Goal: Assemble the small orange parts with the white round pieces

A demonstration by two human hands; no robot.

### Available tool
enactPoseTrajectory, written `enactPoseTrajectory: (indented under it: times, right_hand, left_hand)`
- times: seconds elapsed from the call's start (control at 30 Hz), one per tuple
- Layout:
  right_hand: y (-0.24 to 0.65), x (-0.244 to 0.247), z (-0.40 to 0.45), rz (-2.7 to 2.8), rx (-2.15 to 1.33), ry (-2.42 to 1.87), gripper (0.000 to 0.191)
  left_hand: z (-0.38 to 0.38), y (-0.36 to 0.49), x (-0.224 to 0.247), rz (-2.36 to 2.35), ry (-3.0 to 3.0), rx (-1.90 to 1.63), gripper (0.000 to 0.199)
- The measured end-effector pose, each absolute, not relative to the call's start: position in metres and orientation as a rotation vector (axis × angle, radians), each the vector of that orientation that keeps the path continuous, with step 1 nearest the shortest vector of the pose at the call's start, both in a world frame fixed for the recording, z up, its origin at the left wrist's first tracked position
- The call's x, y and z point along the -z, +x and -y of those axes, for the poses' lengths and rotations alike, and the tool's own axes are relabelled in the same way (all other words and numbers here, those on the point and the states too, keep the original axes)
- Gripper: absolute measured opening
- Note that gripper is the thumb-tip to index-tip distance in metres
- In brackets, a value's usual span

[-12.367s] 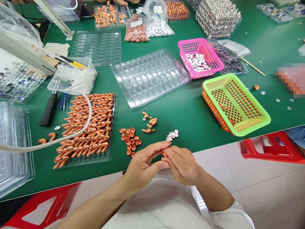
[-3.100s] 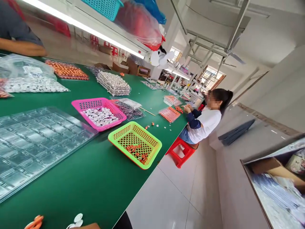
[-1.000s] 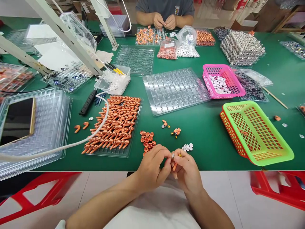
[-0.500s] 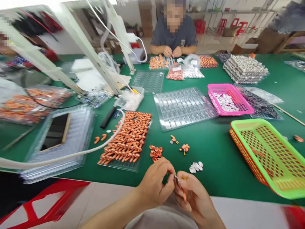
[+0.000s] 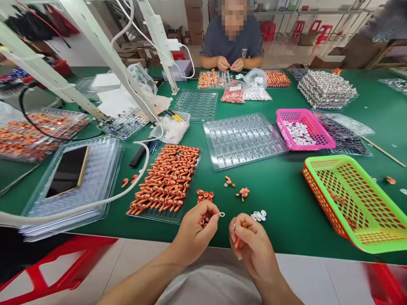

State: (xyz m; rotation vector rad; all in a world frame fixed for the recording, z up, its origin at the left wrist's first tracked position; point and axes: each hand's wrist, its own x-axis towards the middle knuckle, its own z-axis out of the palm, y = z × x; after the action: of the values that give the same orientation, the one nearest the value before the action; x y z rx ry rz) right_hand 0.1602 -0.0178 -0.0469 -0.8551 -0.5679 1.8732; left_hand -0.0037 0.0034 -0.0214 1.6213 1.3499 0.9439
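Observation:
My left hand (image 5: 197,228) pinches a small white ring-shaped piece (image 5: 222,214) at thumb and fingertip. A little to its right, my right hand (image 5: 252,245) is closed round an orange earphone shell (image 5: 237,242); a silvery round part and a yellowish bit show at its upper end. Beyond my left hand lie orange round caps (image 5: 205,195), partly hidden by it. White oval pieces (image 5: 259,215) lie just past my right hand. Two orange shells with small parts attached (image 5: 244,193) rest farther ahead.
Left of my hands, a tray holds rows of orange earphone shells (image 5: 170,178). A clear moulded tray (image 5: 244,140) lies ahead. Stacked green and red baskets (image 5: 352,159) and a pink basket (image 5: 280,115) stand right. A white cable (image 5: 104,203) crosses the left side. A co-worker (image 5: 232,38) sits opposite.
My hands have moved apart, the left one drawing left with the white ring. The orange earphone shell stays in my right hand.

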Motion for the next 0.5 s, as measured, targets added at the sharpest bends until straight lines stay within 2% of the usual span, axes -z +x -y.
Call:
enactPoseTrajectory:
  times: [0.2,0.5]
  right_hand:
    - [0.166,0.051,0.024,0.796,-1.523,-1.092,0.027]
    - [0.173,0.049,0.03,0.828,-1.415,-1.192,0.026]
  left_hand:
    - [-0.002,0.021,0.018,-1.343,1.82,-0.999,0.015]
    - [-0.001,0.032,0.019,-1.253,1.957,-1.045,0.013]
